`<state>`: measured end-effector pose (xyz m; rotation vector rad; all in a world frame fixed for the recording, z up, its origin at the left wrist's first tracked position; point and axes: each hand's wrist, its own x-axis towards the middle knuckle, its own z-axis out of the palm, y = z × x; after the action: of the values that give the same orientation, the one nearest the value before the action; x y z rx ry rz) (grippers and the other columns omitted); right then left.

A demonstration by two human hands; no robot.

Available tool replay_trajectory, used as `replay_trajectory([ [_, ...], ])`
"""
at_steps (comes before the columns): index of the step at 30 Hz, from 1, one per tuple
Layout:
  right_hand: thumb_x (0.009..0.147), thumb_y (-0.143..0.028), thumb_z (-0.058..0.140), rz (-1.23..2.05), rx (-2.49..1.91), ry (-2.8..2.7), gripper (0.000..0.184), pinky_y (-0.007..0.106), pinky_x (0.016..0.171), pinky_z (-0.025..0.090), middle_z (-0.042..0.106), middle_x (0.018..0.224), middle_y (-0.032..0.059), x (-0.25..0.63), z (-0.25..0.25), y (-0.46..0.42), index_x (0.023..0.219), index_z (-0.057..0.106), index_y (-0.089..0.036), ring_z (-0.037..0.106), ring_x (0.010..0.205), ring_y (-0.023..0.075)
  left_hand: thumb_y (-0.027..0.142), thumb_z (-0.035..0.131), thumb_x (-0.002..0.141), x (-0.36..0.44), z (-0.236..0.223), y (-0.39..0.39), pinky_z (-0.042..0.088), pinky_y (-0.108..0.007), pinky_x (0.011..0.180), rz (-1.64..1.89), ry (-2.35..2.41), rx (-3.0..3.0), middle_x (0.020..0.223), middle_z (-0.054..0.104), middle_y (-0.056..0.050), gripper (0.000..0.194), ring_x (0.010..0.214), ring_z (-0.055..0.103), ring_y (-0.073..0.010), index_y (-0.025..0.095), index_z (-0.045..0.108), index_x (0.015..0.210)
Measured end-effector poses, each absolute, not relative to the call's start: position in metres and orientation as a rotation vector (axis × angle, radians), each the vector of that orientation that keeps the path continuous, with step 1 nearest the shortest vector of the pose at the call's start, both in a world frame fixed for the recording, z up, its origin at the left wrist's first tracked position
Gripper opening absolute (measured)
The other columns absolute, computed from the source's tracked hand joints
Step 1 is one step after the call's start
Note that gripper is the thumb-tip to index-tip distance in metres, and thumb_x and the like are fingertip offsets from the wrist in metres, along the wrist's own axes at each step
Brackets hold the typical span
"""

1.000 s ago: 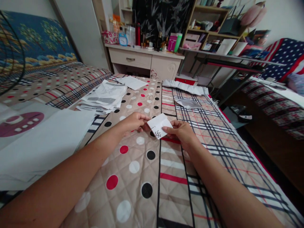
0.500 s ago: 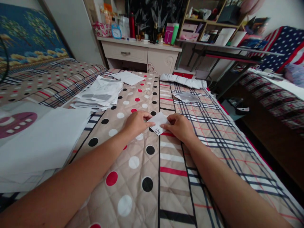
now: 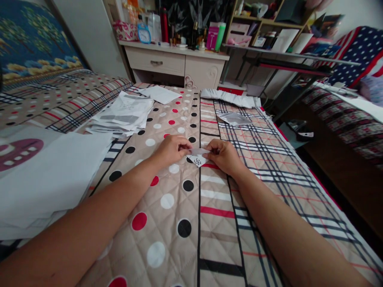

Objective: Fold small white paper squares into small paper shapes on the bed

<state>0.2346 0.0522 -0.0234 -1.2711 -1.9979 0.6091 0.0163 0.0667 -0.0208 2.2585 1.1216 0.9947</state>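
A small white piece of paper (image 3: 197, 160) with dark handwriting is held between my two hands, just above the quilted bedspread (image 3: 167, 223). Its lower half points toward me as a triangle, and its upper part is bent up along a crosswise line. My left hand (image 3: 174, 149) pinches the left corner between thumb and fingers. At the opposite corner, my right hand (image 3: 223, 156) grips the paper the same way. The fingers partly cover both corners.
Left of my hands lie a stack of printed papers (image 3: 122, 113) and large white sheets (image 3: 60, 167) with a purple print. A clear plastic piece (image 3: 235, 118) and a crumpled white strip (image 3: 230, 98) lie farther off. Beyond the bed stands a white dresser (image 3: 170, 63).
The paper was a flat diamond between my hands; now its far half is folded up and toward me. My fingers have shifted to its side corners.
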Motion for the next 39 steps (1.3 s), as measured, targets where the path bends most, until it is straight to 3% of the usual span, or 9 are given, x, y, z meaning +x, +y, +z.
replay_trajectory([
  [3,0.071,-0.010,0.066,0.506,-1.200,-2.045,0.009,0.025,0.062,0.039,0.062,0.073,-0.0001,0.232,-0.020,0.049,0.070,0.066,-0.019,0.054,0.067,0.0136,0.012,0.070,0.073,0.017,-0.020,0.064,0.043,-0.026,0.065,1.056,1.103,2.514,0.070,0.064,-0.001,0.007,0.072,0.057,-0.0145,0.018,0.072,0.074],
  [8,0.071,-0.008,0.066,0.405,-1.142,-2.139,0.023,0.026,0.066,0.039,0.064,0.082,0.0010,0.228,-0.012,0.044,0.091,0.069,-0.020,0.056,0.074,0.0152,0.010,0.066,0.077,0.020,-0.017,0.062,0.042,-0.026,0.063,1.075,1.005,2.656,0.071,0.064,-0.002,0.010,0.070,0.056,-0.0143,0.018,0.071,0.078],
  [12,0.071,-0.011,0.068,0.349,-1.221,-2.100,0.010,0.026,0.060,0.036,0.061,0.073,0.0000,0.225,-0.015,0.048,0.077,0.063,-0.018,0.052,0.066,0.0143,0.015,0.071,0.074,0.024,-0.018,0.065,0.041,-0.026,0.061,1.091,1.099,2.569,0.065,0.063,0.000,0.003,0.063,0.055,-0.0131,0.017,0.070,0.074],
  [17,0.070,-0.009,0.068,0.292,-1.202,-2.087,0.010,0.027,0.063,0.037,0.062,0.073,0.0013,0.225,-0.017,0.053,0.070,0.063,-0.018,0.054,0.070,0.0159,0.014,0.072,0.072,0.028,-0.021,0.070,0.040,-0.026,0.060,1.103,1.113,2.500,0.067,0.064,0.000,0.005,0.064,0.056,-0.0130,0.017,0.071,0.075],
  [24,0.072,0.003,0.055,0.278,-1.047,-2.246,0.031,0.026,0.069,0.041,0.067,0.077,0.0023,0.232,-0.016,0.053,0.072,0.074,-0.020,0.058,0.080,0.0163,0.001,0.060,0.075,0.021,-0.020,0.067,0.043,-0.028,0.066,0.994,0.937,2.697,0.071,0.066,-0.003,0.022,0.074,0.058,-0.0159,0.018,0.073,0.075],
  [31,0.075,0.002,0.050,0.123,-1.004,-2.360,0.034,0.026,0.067,0.039,0.064,0.077,0.0033,0.231,-0.014,0.045,0.074,0.075,-0.021,0.056,0.078,0.0156,0.000,0.053,0.077,0.019,-0.017,0.060,0.045,-0.028,0.070,0.946,0.849,2.792,0.076,0.067,-0.003,0.025,0.080,0.057,-0.0167,0.018,0.071,0.077],
  [39,0.074,0.003,0.051,0.170,-0.934,-2.367,0.032,0.027,0.067,0.039,0.061,0.072,0.0041,0.230,-0.013,0.044,0.067,0.072,-0.019,0.054,0.076,0.0162,-0.001,0.054,0.076,0.018,-0.017,0.059,0.046,-0.029,0.071,0.965,0.799,2.762,0.074,0.068,-0.003,0.025,0.077,0.058,-0.0161,0.018,0.071,0.076],
])
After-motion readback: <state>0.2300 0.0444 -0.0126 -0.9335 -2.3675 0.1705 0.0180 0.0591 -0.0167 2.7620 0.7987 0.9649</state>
